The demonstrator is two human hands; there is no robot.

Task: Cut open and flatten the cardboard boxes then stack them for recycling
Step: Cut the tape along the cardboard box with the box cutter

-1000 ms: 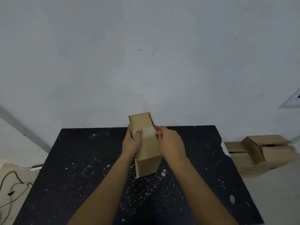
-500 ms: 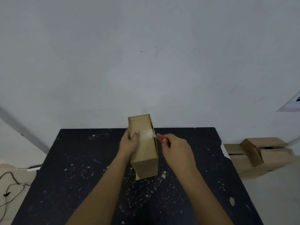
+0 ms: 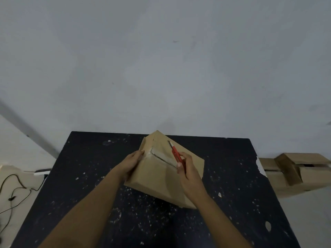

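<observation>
Centrally, cardboard box [image 3: 157,178] on black table [image 3: 71,185], left hand [image 3: 131,163] gripping its side; right hand [image 3: 188,173] fingers pinching red cutter [image 3: 175,154]

table [image 3: 75,185] left and right bare | centre blocked: cardboard box [image 3: 157,178] | wall [image 3: 161,68] behind

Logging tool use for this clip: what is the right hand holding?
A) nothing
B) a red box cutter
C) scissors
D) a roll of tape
B: the right hand grips a red box cutter, blade end up over the cardboard box.
</observation>
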